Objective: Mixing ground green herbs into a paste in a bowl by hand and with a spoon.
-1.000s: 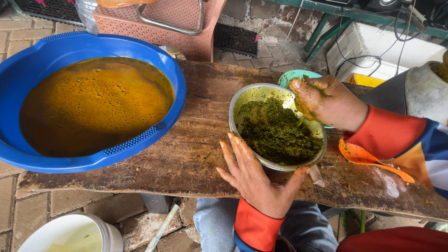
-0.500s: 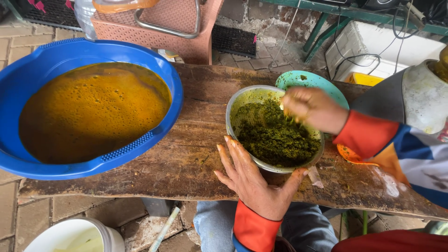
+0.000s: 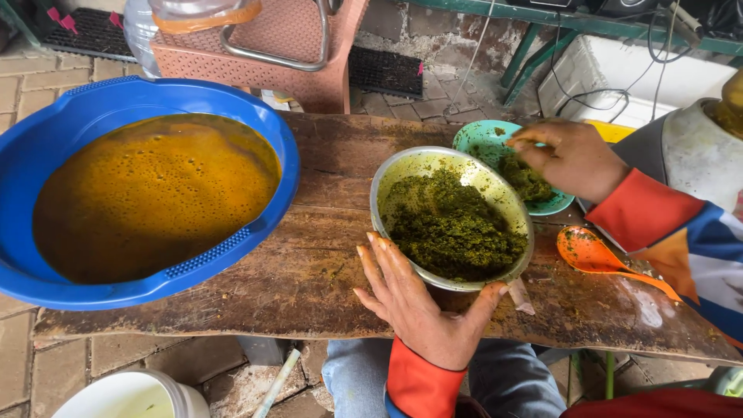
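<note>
The left hand (image 3: 418, 310) lies flat and open on the wooden bench (image 3: 309, 271), its fingers and thumb cupping the near rim of the steel bowl (image 3: 387, 193) of green paste (image 3: 453, 224), steadying it without gripping. Beyond that bowl, the right hand (image 3: 569, 159) pinches its fingertips over a lump of paste on the teal plate (image 3: 480, 135). That plate sits near the bench's far edge; a firm press could likely tip it. An orange spoon (image 3: 592, 251) lies beside the right wrist, where a sleeve might sweep it off.
</note>
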